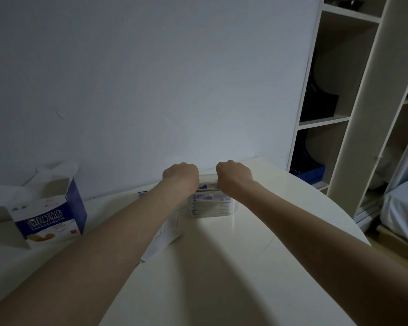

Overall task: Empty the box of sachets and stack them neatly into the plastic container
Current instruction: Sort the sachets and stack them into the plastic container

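Note:
A clear plastic container point(231, 209) stands near the far edge of the white table, packed with a stack of blue-and-white sachets point(210, 203). My left hand point(181, 175) and my right hand point(233, 174) sit over the top of the stack, one at each end, fingers curled down out of sight round the top sachets. The blue-and-white sachet box point(48, 217) stands open at the left of the table, well away from both hands. Its inside is hidden.
A white paper sheet point(163, 241) lies on the round white table point(257, 267), partly under my left forearm. A wall runs right behind the table. Open shelves point(335, 90) stand at the right, with a bed point(400, 203) beyond them.

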A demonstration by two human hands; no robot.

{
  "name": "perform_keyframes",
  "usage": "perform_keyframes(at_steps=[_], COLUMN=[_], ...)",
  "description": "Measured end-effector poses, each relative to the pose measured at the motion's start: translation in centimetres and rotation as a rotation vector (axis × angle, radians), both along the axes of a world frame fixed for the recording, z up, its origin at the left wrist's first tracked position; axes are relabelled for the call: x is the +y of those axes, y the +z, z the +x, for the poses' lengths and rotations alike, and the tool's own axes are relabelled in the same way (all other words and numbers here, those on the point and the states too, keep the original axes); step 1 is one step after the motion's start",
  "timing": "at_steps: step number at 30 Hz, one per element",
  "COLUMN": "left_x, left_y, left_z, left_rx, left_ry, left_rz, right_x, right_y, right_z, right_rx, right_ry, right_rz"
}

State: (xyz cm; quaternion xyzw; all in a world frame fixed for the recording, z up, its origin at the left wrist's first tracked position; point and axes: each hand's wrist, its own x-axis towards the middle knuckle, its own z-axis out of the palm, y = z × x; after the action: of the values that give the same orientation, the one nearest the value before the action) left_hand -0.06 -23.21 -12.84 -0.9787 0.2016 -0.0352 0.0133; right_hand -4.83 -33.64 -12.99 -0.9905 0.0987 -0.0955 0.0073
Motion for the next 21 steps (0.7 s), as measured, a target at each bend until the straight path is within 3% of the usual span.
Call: perform_keyframes(at_steps=[4,7,11,14,16,19,21], left_x=[1.7,5.0,9.9,13.0,14.2,15.6,16.0], left_y=[2.0,2.1,0.2,-1.6,-2.3,-2.8,-3.2], left_z=[-1.3,-2.1,-2.4,-2.4,-2.7,-3.6,-4.0], left_rx=[-0.242,-0.267,-0.022,0.346,0.537,0.501,0.458], left_ry=[-0.074,-0.069,-0.024,-0.032,-0.049,-0.097,-0.107], left_rz=[-0.188,-0.225,-0.079,-0.03,0.015,0.078,-0.008], right_x=[1.3,4.2,7.2,8.6,8.7,8.5,8.3], right_y=[1.9,2.3,0.5,-1.6,-2.6,-2.9,-2.8], right_z=[-1.4,-2.2,-2.7,-2.7,-2.8,-3.2,-3.5], right_rx=[-0.205,-0.187,0.145,0.359,0.384,0.337,0.311], right_ry=[0.083,0.367,0.64,0.684,0.67,0.637,0.617], right_rz=[0.034,0.144,0.098,0.002,-0.032,0.014,0.074])
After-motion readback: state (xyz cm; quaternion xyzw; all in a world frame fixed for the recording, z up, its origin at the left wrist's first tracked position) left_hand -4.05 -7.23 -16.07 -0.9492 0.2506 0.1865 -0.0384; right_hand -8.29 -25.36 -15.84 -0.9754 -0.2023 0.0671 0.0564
